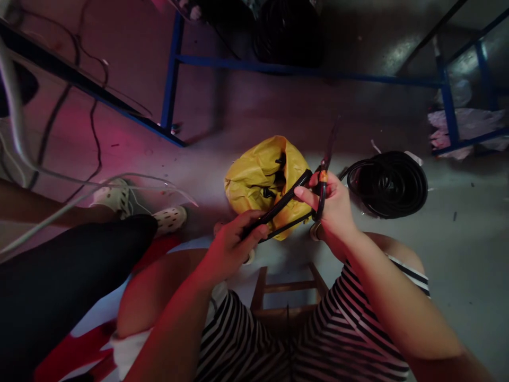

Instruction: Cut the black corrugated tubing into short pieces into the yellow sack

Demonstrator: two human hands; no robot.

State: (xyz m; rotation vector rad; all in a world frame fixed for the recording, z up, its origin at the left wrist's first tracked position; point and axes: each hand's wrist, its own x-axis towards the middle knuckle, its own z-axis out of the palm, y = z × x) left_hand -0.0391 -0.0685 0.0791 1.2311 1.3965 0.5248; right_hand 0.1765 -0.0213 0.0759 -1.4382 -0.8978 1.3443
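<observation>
Near the frame's centre, the left hand (233,241) is curled around a ribbed black tube (283,205). To its right, the right hand (337,200) grips scissors (323,177), thumb at the tube's upper end. A yellow bag (250,178) shows behind; a black coil (417,185) lies right of centre.

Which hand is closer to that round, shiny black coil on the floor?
Right. In the picture, the right hand is just left of the round, shiny black coil; the left hand is farther left and a little lower.
</observation>
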